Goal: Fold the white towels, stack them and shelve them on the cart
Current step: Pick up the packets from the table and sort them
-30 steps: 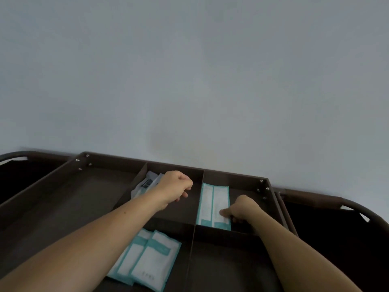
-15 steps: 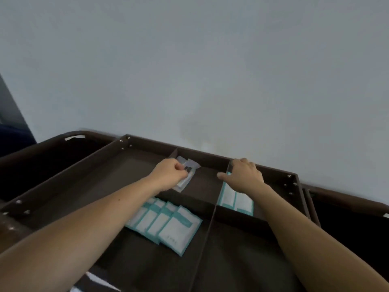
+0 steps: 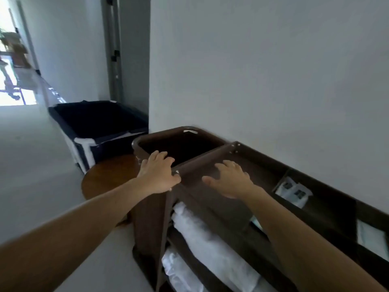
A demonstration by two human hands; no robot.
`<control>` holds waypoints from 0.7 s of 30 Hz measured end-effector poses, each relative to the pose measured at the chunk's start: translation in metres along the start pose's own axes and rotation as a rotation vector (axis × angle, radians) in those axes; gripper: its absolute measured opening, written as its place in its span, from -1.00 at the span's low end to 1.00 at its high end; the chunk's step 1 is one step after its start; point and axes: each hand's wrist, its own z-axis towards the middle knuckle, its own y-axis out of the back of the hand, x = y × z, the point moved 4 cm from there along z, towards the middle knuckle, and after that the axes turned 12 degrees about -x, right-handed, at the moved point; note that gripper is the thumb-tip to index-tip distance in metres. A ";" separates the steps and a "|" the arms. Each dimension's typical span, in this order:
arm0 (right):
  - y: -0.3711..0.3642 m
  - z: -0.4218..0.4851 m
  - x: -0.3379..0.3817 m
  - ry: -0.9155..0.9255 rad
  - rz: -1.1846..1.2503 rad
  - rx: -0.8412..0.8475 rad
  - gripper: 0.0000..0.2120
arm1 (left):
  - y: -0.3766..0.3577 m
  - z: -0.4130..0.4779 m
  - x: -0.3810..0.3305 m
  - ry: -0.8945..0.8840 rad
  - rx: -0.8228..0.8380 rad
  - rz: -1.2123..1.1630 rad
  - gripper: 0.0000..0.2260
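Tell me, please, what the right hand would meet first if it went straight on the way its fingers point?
Probably the brown rail across the cart's top, just ahead of the right hand; depth is unclear, so the hand might pass over it.

— Where are the hands?
— The left hand (image 3: 157,174) grips the near corner of the cart (image 3: 203,160), with its fingers (image 3: 163,157) curled over the rim. The right hand (image 3: 230,181) is spread, palm down, over the top tray. Whether it touches, I can't tell.
— And the towels?
— White towels (image 3: 202,234) lie on two shelves below the tray.
— Anything else?
— Packets (image 3: 293,191) sit in compartments at the tray's right. A dark bin (image 3: 99,121) stands past the cart's end by the wall (image 3: 263,70), with a round wooden surface (image 3: 107,175) between bin and cart.
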 end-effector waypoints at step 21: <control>-0.201 0.147 0.398 0.534 0.054 0.231 -0.32 | 0.026 -0.022 0.391 0.629 0.099 0.021 -0.39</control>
